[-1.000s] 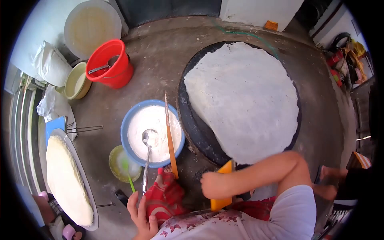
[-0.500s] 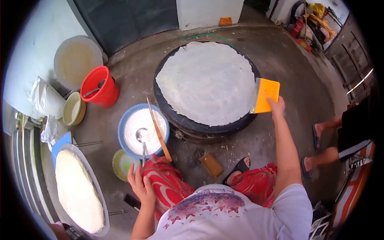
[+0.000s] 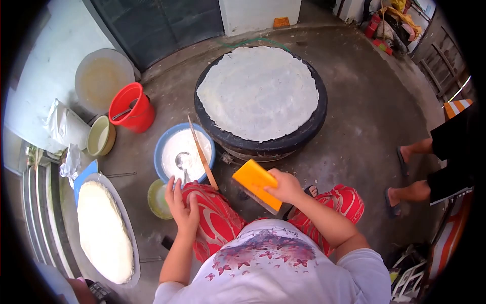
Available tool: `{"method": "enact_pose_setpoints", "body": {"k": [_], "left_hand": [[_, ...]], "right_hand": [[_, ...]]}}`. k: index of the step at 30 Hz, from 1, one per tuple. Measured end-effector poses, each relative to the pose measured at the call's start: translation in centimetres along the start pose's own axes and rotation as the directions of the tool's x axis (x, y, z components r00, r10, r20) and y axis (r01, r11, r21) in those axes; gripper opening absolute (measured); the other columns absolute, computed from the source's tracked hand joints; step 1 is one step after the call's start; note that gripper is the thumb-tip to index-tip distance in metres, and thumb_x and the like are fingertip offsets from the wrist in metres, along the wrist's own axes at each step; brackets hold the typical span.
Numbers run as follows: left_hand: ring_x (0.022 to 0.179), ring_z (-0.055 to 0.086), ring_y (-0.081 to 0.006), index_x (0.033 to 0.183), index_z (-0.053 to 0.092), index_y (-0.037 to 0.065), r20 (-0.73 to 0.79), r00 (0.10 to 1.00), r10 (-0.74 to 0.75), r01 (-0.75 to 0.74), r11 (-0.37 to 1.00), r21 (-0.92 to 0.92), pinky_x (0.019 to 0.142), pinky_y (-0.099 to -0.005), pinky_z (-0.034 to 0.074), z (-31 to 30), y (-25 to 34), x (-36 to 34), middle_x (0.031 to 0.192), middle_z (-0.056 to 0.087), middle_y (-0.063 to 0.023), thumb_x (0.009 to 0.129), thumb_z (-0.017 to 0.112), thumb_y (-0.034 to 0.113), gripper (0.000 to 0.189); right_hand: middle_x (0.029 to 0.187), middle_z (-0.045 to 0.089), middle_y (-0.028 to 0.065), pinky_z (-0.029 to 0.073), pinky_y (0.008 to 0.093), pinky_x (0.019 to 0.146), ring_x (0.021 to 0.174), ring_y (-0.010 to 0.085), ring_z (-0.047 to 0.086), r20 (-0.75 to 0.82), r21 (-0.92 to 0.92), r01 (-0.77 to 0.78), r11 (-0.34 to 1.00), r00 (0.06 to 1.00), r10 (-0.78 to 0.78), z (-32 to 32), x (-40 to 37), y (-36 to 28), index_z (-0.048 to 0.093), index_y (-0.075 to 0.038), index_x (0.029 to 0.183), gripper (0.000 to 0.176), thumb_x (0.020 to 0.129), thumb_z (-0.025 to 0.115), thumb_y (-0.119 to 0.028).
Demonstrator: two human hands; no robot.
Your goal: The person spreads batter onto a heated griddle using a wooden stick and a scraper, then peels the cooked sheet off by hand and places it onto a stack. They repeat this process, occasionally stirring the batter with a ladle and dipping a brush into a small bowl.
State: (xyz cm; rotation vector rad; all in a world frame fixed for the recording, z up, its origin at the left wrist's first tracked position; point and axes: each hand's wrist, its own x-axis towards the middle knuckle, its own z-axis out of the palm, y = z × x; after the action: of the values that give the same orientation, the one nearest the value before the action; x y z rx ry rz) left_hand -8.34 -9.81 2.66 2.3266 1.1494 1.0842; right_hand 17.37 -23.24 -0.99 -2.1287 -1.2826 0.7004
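Observation:
My right hand (image 3: 287, 188) grips a yellow scraper (image 3: 253, 178) above my lap, its metal edge turned down towards me. Spread fingers show on my left hand (image 3: 183, 210), which holds nothing and lies beside my left knee. Just beyond it stands a blue basin (image 3: 158, 158) of white batter, with a ladle (image 3: 183, 161) in it and a wooden stick (image 3: 200, 152) leaning across the rim. A thin pale crepe (image 3: 258, 93) covers most of the large round black griddle (image 3: 304, 133) in front of me.
To the left are a red bucket (image 3: 132, 114), a tan bowl (image 3: 101, 137), a green bowl (image 3: 158, 200) and a stack of pale crepes (image 3: 104, 233) on a round board. Another person's legs (image 3: 412, 195) stand at the right.
My right hand has carried the scraper from the griddle's right edge back towards my lap, tilting it. My left hand has hardly moved.

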Motion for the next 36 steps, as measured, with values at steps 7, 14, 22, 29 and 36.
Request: {"method": "enact_pose_setpoints", "body": {"k": [7,14,22,29,36], "left_hand": [[0.108,0.044,-0.0339,0.114,0.049,0.001,0.199,0.9,0.388,-0.376,0.922,-0.092,0.09,-0.0385,0.038,4.5,5.8,9.5,0.116,0.048,-0.0157,0.065,0.065,0.001,0.052],[0.103,0.047,-0.0286,0.113,0.049,0.006,0.507,0.693,0.513,-0.643,0.757,0.112,0.082,-0.037,0.044,18.8,3.0,10.5,0.113,0.05,-0.0103,0.063,0.063,0.007,0.052],[0.084,0.054,-0.027,0.075,0.057,0.006,0.509,0.725,0.465,-0.606,0.781,0.15,0.067,-0.0371,0.048,22.8,1.9,12.6,0.087,0.058,-0.0071,0.066,0.057,0.007,0.009],[0.071,0.054,-0.0345,0.074,0.057,0.003,0.179,0.886,0.427,-0.424,0.904,-0.059,0.064,-0.0413,0.044,21.6,5.3,20.3,0.071,0.056,-0.0154,0.071,0.056,0.007,0.005],[0.083,0.057,-0.0315,0.085,0.058,0.004,0.107,0.822,0.559,-0.563,0.827,0.001,0.071,-0.0371,0.047,16.9,9.2,19.2,0.087,0.059,-0.0131,0.069,0.059,0.001,0.016]], "right_hand": [[0.078,0.062,0.0128,0.046,0.041,0.065,0.076,0.0309,0.06,0.351,-0.381,0.325,0.866,0.917,-0.19,-5.6,1.6,-1.7,0.054,-0.008,0.094,0.033,0.068,0.066,-0.025],[0.078,0.064,0.0105,0.049,0.0391,0.065,0.077,0.0271,0.063,0.448,-0.428,0.417,0.802,0.868,-0.213,-2.5,3.0,-0.8,0.062,-0.009,0.084,0.019,0.07,0.061,-0.021],[0.079,0.065,0.0094,0.049,0.0365,0.061,0.074,0.0246,0.064,0.452,-0.408,0.433,0.804,0.861,-0.234,-2.9,2.6,-1.1,0.062,-0.008,0.085,0.017,0.072,0.058,-0.019],[0.073,0.064,0.0082,0.049,0.0358,0.057,0.07,0.024,0.064,0.372,-0.389,0.407,0.826,0.89,-0.263,-3.3,2.3,-1.3,0.061,-0.008,0.084,0.013,0.075,0.055,-0.013],[0.065,0.061,0.0083,0.047,0.0376,0.052,0.062,0.026,0.062,0.289,-0.355,0.419,0.836,0.899,-0.328,-2.7,2.0,-0.9,0.057,-0.007,0.084,0.012,0.073,0.054,-0.012]]}}
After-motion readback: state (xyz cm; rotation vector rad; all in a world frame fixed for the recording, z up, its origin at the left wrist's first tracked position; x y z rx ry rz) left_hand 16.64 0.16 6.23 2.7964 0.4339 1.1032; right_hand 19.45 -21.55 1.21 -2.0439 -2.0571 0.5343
